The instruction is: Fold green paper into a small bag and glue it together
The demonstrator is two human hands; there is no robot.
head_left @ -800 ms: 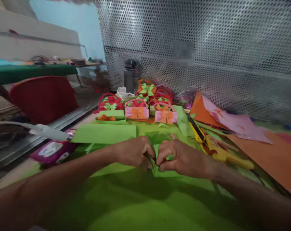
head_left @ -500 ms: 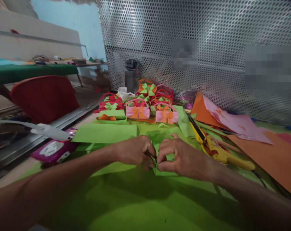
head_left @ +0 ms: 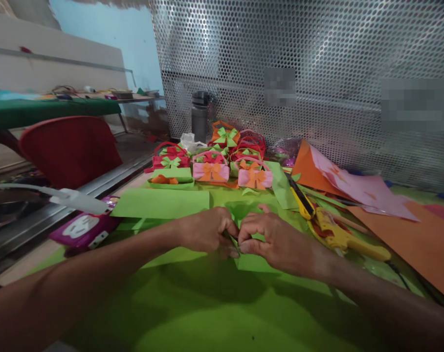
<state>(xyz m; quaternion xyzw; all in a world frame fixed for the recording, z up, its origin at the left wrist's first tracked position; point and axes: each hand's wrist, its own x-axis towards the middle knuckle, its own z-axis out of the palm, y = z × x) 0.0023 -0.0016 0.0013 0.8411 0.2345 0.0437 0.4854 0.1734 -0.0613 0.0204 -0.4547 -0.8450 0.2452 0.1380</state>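
Note:
A folded piece of green craft sheet (head_left: 256, 261) stands on the green work surface (head_left: 192, 313) between my hands. My left hand (head_left: 209, 230) is closed, its fingers pinching the piece's near left edge. Against the same edge, my right hand (head_left: 273, 239) pinches with thumb and forefinger, the fingertips of both hands almost meeting. Part of the piece is hidden behind my knuckles. Behind my left hand lies a flat green sheet (head_left: 163, 203). A yellow glue gun (head_left: 339, 234) rests to the right of my right hand, beside a yellow and black cutter (head_left: 301, 196).
Several small handbags with bows (head_left: 210, 171) stand at the back, before a dark bottle (head_left: 199, 115) and a perforated metal panel (head_left: 236, 54). Orange sheets (head_left: 409, 234) and a pink sheet (head_left: 357, 181) lie right. A purple power strip (head_left: 84, 229) with a white plug (head_left: 80, 201) sits left.
The fingers of both hands have shifted slightly on the green piece's edge, the right fingertips a little nearer the left. The view has moved a touch; nothing was let go.

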